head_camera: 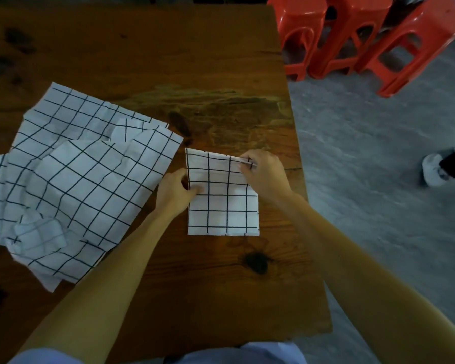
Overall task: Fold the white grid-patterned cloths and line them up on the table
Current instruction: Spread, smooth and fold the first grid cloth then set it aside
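Head view: a folded white grid-patterned cloth point(222, 206) lies flat on the brown wooden surface point(168, 61), a little toward 4 o'clock from the middle of the picture and close to the surface's right edge. It forms a neat upright rectangle with black grid lines.

The left hand point(175, 191) sits at the cloth's 9 o'clock edge, its fingers point(195, 189) curled over that edge and pinching it, with the thumb on top of the fabric. The right hand point(264, 174) is at the cloth's 1 o'clock corner; its fingers are bent and clamped on the layered top edge there, where the stacked folds show as thin stripes. Both bare forearms run in from 6 o'clock.

Toward 9 o'clock from the folded cloth, just beside the left hand, lies a heap of unfolded grid-patterned cloths point(76, 174), rumpled and overlapping, spreading to the left border of the picture. How many pieces the heap holds cannot be told.

A dark knot point(255, 262) marks the wood toward 5 o'clock from the folded cloth.

Off the surface at 1 o'clock, red plastic stools point(352, 40) stand on the grey concrete floor point(365, 206). At 3 o'clock, at the picture's border, a white shoe point(432, 170) with a dark trouser leg above it rests on the floor. Pale blue clothing point(247, 354) shows at 6 o'clock.
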Demonstrator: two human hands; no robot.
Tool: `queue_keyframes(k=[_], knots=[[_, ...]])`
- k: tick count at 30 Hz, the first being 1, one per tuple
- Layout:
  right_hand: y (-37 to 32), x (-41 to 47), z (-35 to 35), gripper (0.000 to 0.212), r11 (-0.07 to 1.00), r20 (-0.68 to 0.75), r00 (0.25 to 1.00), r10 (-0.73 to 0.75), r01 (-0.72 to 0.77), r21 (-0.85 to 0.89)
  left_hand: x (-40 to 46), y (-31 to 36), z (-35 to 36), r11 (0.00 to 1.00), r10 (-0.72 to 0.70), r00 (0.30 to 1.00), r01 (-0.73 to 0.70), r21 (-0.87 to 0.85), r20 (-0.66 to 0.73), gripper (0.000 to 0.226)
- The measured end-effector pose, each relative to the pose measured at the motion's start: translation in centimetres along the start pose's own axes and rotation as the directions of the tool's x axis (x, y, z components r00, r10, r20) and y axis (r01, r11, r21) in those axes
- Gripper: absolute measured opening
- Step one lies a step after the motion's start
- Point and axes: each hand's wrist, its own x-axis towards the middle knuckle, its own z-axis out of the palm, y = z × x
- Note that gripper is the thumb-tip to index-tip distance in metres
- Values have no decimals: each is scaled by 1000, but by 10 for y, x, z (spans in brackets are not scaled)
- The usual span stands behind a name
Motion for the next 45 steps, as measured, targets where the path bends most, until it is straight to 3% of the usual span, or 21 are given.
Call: queue_keyframes(k=[5,8,11,13,18,22,26,30,38,45], knots=[[1,-12,-2,12,1000,14,1000,7,-8,15,3,-1,5,993,51,997,-45,111,-54,25],[-1,-23,-9,22,994,145,984,102,-105,17,1,-7,0,982,125,992,-123,146,-4,21],[-8,-34,-15,27,972,455,859,234,-222,-80,1,-14,-7,969,158,987,-162,188,37,29],[-7,-42,-14,32,961,558,783,275,-230,-152,-1,-15,-10,970,147,988,-155,185,56,34],[-6,-54,2,28,961,463,843,273,-261,-92,-8,-13,-8,983,133,991,-130,132,-13,24],[-11,-51,27,40,982,339,923,182,-152,-113,-15,-13,2,951,197,980,-191,244,1,33],[-16,-53,57,59,963,458,880,127,0,-269,-18,-14,11,920,195,981,-188,345,14,45],[-1,-64,74,69,934,502,856,123,70,-350,-18,-14,14,922,194,981,-188,338,17,41],[9,-64,85,72,947,465,881,85,73,-312,-12,-6,12,925,199,980,-188,330,2,18],[3,-65,84,54,989,304,951,58,-14,-146,-12,3,3,957,184,980,-196,215,74,10]])
